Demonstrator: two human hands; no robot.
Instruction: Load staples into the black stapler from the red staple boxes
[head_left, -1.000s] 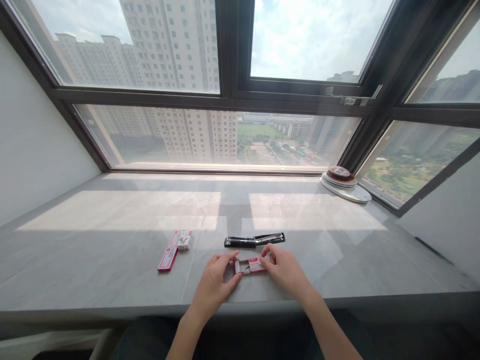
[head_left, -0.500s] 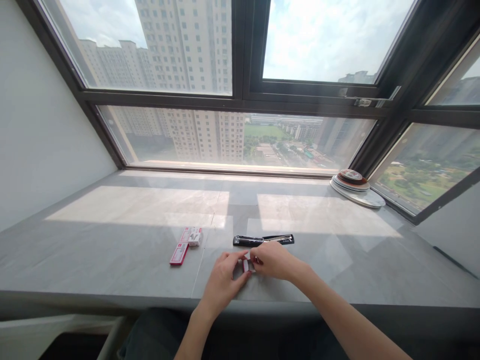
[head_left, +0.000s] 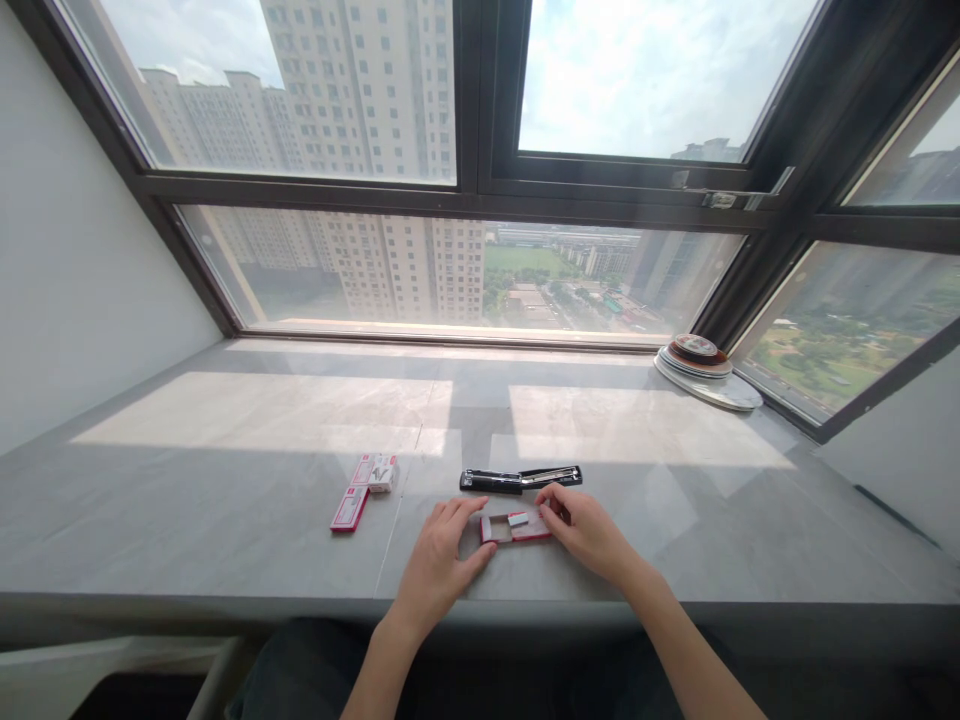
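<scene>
A small red-and-white staple box (head_left: pixel 531 529) lies on the ledge in front of me, its inner tray slid partly out to the left. A small whitish strip (head_left: pixel 517 519) sits at the tray's opening. My left hand (head_left: pixel 440 560) is around the tray's left end, thumb at the near corner and forefinger apart from the far side. At the box's right end, my right hand (head_left: pixel 581 528) has thumb and fingers pinched together, seemingly on its edge; the fingertips are partly hidden. Just beyond lies a black stapler (head_left: pixel 491 481), opened out flat.
Left of my hands are a red-and-white box (head_left: pixel 349 510), another flat box (head_left: pixel 363 468) and a small white box (head_left: pixel 383 473). Stacked plates or discs (head_left: pixel 705 372) stand in the far right corner. The window frame (head_left: pixel 450 340) bounds the ledge behind.
My right hand has moved right, uncovering the staple box and its drawn-out tray. The left hand's fingers have spread slightly. The view has shifted a little.
</scene>
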